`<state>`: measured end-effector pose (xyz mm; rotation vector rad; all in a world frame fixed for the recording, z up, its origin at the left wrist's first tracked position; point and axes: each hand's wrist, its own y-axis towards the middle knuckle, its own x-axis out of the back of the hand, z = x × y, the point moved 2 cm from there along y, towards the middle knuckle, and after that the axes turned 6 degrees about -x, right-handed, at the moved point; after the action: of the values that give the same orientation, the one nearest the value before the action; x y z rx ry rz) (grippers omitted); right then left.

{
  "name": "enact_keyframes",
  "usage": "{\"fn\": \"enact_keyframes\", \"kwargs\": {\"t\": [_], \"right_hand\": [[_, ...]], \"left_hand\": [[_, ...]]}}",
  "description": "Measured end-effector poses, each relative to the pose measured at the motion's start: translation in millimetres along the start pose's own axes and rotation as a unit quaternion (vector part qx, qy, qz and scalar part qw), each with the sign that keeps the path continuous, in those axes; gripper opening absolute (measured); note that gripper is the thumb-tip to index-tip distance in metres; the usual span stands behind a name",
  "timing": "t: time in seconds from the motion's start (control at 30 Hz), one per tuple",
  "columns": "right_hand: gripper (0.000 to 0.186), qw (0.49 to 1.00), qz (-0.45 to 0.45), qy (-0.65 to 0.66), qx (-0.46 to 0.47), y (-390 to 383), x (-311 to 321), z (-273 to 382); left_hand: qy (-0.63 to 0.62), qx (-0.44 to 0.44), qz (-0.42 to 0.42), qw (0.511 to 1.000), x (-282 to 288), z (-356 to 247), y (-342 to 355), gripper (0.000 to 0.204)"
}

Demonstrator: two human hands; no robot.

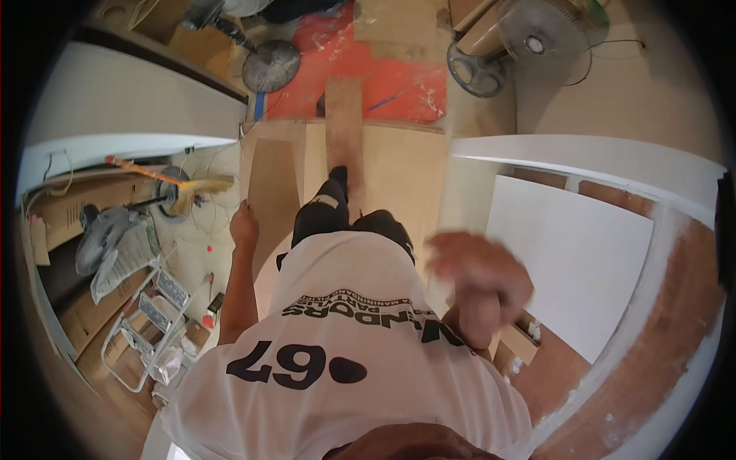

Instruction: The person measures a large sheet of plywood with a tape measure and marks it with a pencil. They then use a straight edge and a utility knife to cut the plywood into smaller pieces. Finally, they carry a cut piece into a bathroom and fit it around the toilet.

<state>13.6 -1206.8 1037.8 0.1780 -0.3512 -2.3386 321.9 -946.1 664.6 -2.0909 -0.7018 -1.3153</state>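
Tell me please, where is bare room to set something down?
Bare: the pale panel right of the long brown strip, up to the red area. Left of that strip, the left hand touches a tan board; farther left, stepladder, fan and broom crowd together.

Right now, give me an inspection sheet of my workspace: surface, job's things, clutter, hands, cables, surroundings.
Surface: pale wooden panel, stained red sheet beyond.
Job's things: brown board by the left hand; narrow plank reaching over the red sheet.
Clutter: orange-handled broom and stepladder, left.
Hands: left at the board's edge, grip unclear; right hand raised, blurred, grip unclear.
Cables: thin cord by the upper-right fan.
Surroundings: white panel right; another fan left.
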Motion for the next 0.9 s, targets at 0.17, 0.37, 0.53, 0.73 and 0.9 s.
{"fn": "enact_keyframes", "kwargs": {"t": [0.17, 0.37, 0.53, 0.73, 0.9], "right_hand": [[0.034, 0.974, 0.099, 0.168, 0.116, 78, 10, 33], [0.032, 0.974, 0.019, 0.169, 0.148, 142, 58, 22], [0.026, 0.934, 0.264, 0.228, 0.074, 178, 141, -15], [0.025, 0.968, 0.181, -0.13, -0.113, 242, 181, -87], [0.029, 0.918, 0.188, -0.237, -0.256, 262, 202, -203]], "left_hand": [[0.01, -0.005, 0.011, 1.0, 3, -49, 83, 0.025], [0.011, -0.056, 0.028, 0.998, 19, -123, 164, 0.029], [0.02, -0.022, -0.03, 0.999, 2, -168, 199, 0.028], [-0.035, 0.034, -0.061, 0.997, -13, -214, 237, 0.029], [-0.068, 0.095, -0.081, 0.99, -19, -247, 281, 0.028]]}}
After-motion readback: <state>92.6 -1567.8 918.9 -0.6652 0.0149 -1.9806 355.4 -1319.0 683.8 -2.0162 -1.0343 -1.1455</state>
